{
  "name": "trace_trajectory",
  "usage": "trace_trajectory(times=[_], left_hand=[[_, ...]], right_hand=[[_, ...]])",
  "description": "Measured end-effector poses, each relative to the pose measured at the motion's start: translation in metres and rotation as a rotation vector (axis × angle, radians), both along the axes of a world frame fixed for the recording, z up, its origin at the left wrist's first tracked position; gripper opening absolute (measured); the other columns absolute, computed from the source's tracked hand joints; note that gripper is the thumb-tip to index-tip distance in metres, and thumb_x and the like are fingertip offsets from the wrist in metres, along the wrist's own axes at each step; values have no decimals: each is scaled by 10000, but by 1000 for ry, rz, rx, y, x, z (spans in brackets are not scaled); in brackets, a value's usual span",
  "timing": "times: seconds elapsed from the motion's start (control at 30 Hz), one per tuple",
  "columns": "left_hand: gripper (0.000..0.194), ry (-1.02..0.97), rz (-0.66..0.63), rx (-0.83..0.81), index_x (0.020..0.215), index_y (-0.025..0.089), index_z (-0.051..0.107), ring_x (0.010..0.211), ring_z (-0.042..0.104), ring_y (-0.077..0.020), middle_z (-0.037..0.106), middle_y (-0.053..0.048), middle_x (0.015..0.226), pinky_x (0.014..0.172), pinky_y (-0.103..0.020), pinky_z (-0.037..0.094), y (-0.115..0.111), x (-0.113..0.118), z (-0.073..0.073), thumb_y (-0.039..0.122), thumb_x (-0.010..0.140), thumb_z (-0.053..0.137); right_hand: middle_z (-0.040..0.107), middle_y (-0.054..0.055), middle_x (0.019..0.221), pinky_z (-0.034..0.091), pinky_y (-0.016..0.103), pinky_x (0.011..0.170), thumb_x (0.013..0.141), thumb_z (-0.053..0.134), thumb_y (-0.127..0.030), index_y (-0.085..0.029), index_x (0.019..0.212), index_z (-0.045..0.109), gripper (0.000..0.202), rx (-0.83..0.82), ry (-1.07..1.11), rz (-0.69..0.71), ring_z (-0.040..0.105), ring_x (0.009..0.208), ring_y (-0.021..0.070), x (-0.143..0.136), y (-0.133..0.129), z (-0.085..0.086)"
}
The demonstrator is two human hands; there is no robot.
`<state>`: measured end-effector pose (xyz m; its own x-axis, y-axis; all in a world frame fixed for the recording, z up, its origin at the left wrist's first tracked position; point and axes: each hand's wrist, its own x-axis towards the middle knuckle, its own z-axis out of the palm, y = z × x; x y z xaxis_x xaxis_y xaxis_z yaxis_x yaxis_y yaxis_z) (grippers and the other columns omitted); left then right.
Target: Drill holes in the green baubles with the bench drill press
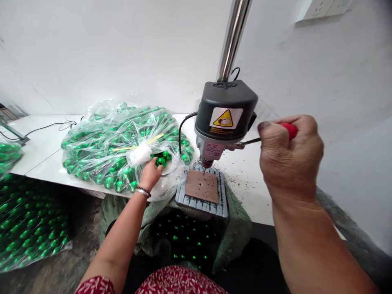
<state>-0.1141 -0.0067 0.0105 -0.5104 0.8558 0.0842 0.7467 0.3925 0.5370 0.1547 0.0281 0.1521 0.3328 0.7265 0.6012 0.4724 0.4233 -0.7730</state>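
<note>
My right hand (pixel 289 159) is closed around the red-knobbed lever (pixel 252 141) of a small bench drill press (pixel 226 110). At the bag's opening, my left hand (pixel 150 173) pinches a shiny green ball (pixel 161 162), with other green balls close by. The large clear plastic bag (pixel 101 143) is full of such balls and lies left of the machine. Under the drill bit (pixel 204 171), a brown square board (pixel 200 185) with a small hole rests on the grooved metal base (pixel 225 204).
Below the base, an open green woven sack (pixel 235 241) contains many green balls. More bagged balls (pixel 30 220) are at the left. Dark shavings litter the white table (pixel 254 196). A black cable (pixel 180 134) hangs beside the drill, and a socket (pixel 324 8) is on the wall.
</note>
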Motion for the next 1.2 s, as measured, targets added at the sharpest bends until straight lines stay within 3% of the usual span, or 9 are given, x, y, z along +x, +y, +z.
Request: trace_trajectory(times=[0.17, 0.3, 0.37, 0.53, 0.67, 0.77, 0.87, 1.03, 1.2], left_hand=[[600, 180, -143, -116, 1374, 190, 498, 1201, 555, -310, 525, -147, 1415, 982, -382, 427, 36, -14, -19, 204, 783, 602], [608, 40, -135, -64, 1327, 171, 514, 1100, 593, -296, 604, -159, 1270, 940, -395, 442, 34, -11, -26, 195, 735, 650], [555, -238, -153, 60, 1253, 179, 549, 993, 618, -255, 658, -109, 1120, 891, -375, 465, 23, -8, -23, 250, 719, 680], [516, -1396, -226, 331, 1134, 208, 554, 768, 637, -159, 657, -28, 911, 664, -257, 484, -22, 9, -10, 449, 699, 694], [604, -1705, -257, 281, 1158, 239, 532, 689, 636, -136, 659, -18, 904, 579, -218, 453, -44, 32, -7, 455, 646, 770], [620, -1625, -244, 253, 1171, 231, 526, 671, 619, -117, 643, -2, 884, 561, -202, 432, -44, 48, -12, 414, 639, 785], [610, -1305, -257, 218, 1205, 218, 540, 695, 588, -99, 643, 4, 925, 651, -224, 462, -36, 60, -17, 332, 655, 776], [587, -719, -390, 184, 1199, 180, 565, 994, 599, -201, 659, -43, 1075, 925, -328, 455, -16, 74, -23, 274, 654, 762], [512, -479, -448, 145, 1165, 168, 586, 1024, 609, -222, 666, -60, 1104, 976, -379, 450, -2, 87, -23, 254, 681, 725]], right_hand=[[527, -17, 665, 377, 279, 603, 678, 506, -502, -192, 743, 504, 317, 17, -5, 17, 454, 607, 84, 1, -1, 1], [532, -18, 663, 373, 271, 596, 686, 508, -491, -190, 735, 503, 305, 43, -1, 6, 459, 604, 81, -1, -1, 1], [530, -18, 659, 371, 269, 590, 687, 508, -488, -190, 733, 500, 302, 47, -2, 14, 456, 599, 80, -2, -1, 1], [527, -10, 670, 374, 272, 599, 680, 506, -492, -188, 740, 494, 310, 68, 10, 8, 452, 611, 82, -2, 0, -1], [517, -8, 681, 373, 271, 602, 681, 509, -484, -185, 754, 494, 308, 69, 32, 16, 441, 616, 79, -3, 0, -2], [504, -15, 683, 372, 264, 602, 699, 524, -459, -186, 758, 489, 282, 61, 41, 31, 429, 614, 72, -4, 0, -1], [489, -22, 666, 357, 252, 577, 728, 531, -442, -191, 744, 471, 258, 77, 53, 65, 410, 601, 68, -4, -1, -2], [467, -34, 640, 355, 247, 561, 780, 535, -400, -206, 745, 446, 217, 66, 45, 98, 391, 581, 72, -3, -2, -1], [468, -32, 652, 382, 254, 575, 816, 549, -358, -219, 755, 414, 202, -4, 3, 124, 418, 583, 74, 0, -2, 1]])
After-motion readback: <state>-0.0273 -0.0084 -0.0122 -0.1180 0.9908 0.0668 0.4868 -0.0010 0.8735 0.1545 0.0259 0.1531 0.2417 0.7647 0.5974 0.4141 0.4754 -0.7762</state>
